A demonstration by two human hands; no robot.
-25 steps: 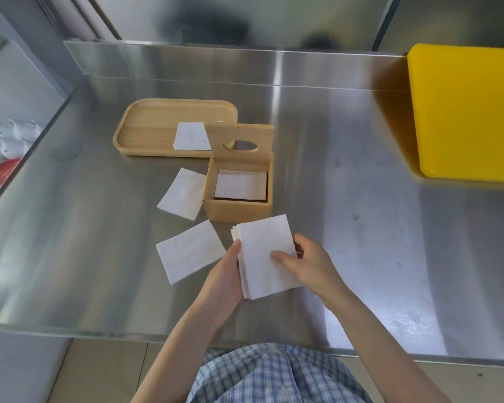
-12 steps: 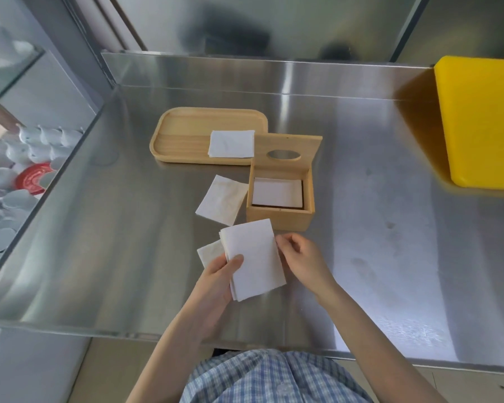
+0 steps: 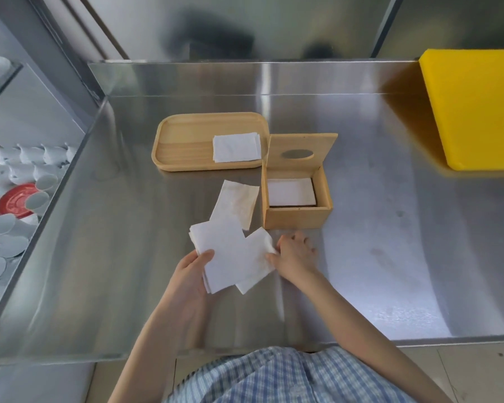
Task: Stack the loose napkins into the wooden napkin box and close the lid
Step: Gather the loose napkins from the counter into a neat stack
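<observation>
The wooden napkin box (image 3: 296, 219) stands mid-table with its lid (image 3: 301, 144) tilted up and open; white napkins (image 3: 291, 191) lie inside. My left hand (image 3: 191, 276) grips a stack of napkins (image 3: 220, 251) just above the table, in front of the box. My right hand (image 3: 296, 255) pinches the right edge of a loose napkin (image 3: 256, 267) that lies partly under the stack. Another loose napkin (image 3: 237, 202) lies left of the box. One more napkin (image 3: 235, 146) rests in the wooden tray (image 3: 184, 141).
A yellow cutting board (image 3: 474, 109) lies at the far right. A steel backsplash (image 3: 245, 78) rises behind the table. Beyond the table's left edge, a lower shelf holds white cups (image 3: 26, 158) and a red lid (image 3: 15, 199).
My right hand let go of the stack and took the edge of the loose napkin on the table. My left hand carried the stack left over that napkin. The view shifted.
</observation>
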